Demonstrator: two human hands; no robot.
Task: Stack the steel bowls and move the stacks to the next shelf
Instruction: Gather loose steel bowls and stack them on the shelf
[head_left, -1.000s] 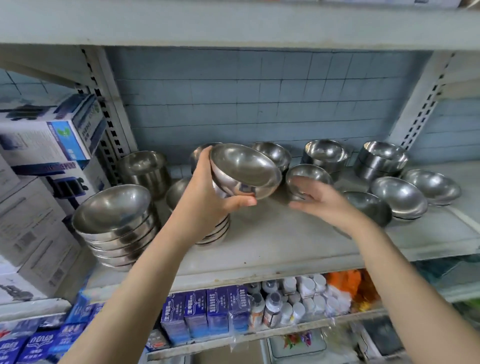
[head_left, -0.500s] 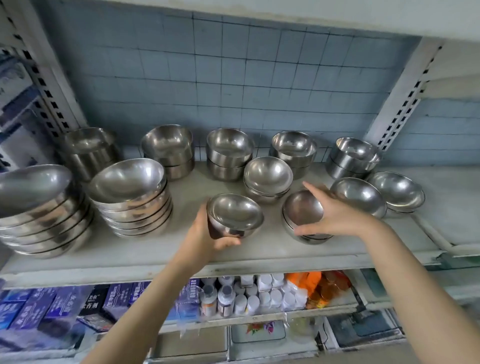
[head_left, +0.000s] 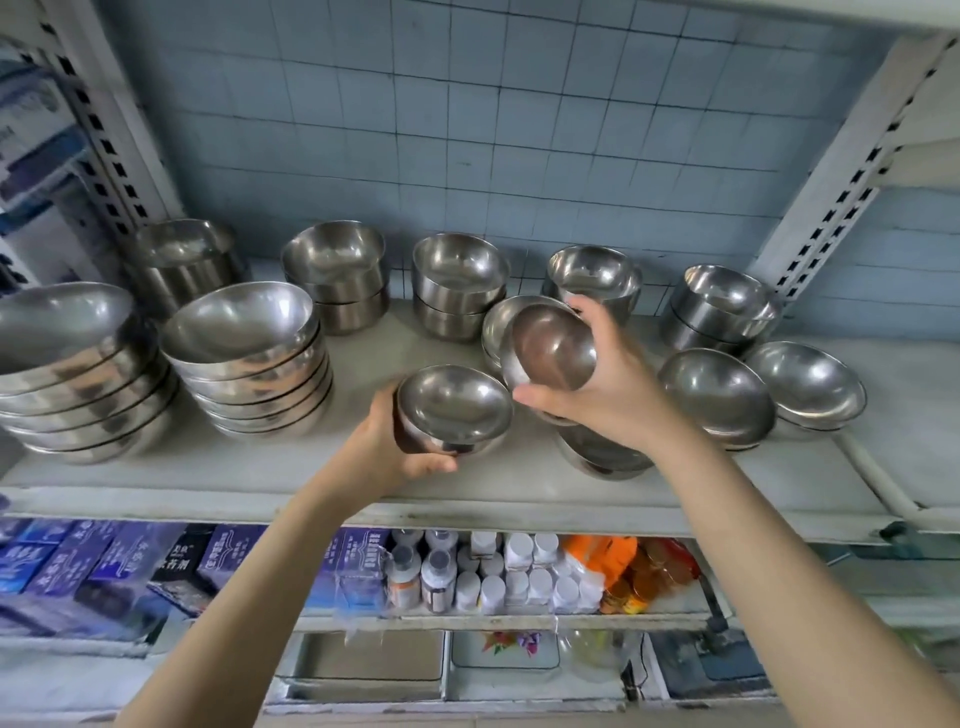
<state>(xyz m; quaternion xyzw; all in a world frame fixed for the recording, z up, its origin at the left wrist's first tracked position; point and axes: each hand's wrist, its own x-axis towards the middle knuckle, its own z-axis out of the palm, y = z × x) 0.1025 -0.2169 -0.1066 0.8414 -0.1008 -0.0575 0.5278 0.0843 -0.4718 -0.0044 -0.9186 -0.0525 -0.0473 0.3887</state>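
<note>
Pale shelf (head_left: 260, 470) carrying steel bowls. Near left: two tall stacks of wide bowls (head_left: 67, 374) (head_left: 249, 358), side by side. Far edge: a row of five short stacks of deeper bowls, from the leftmost (head_left: 182, 265) to the rightmost (head_left: 722, 306). Right: two low piles of shallow bowls (head_left: 717, 395) (head_left: 805, 384), just beside each other. Near centre: one low stack (head_left: 602, 460), partly hidden.

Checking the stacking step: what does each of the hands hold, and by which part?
The left hand grips a small bowl by its lower side wall; the right hand holds a tilted bowl by its rim, thumb opposite fingers.
</note>
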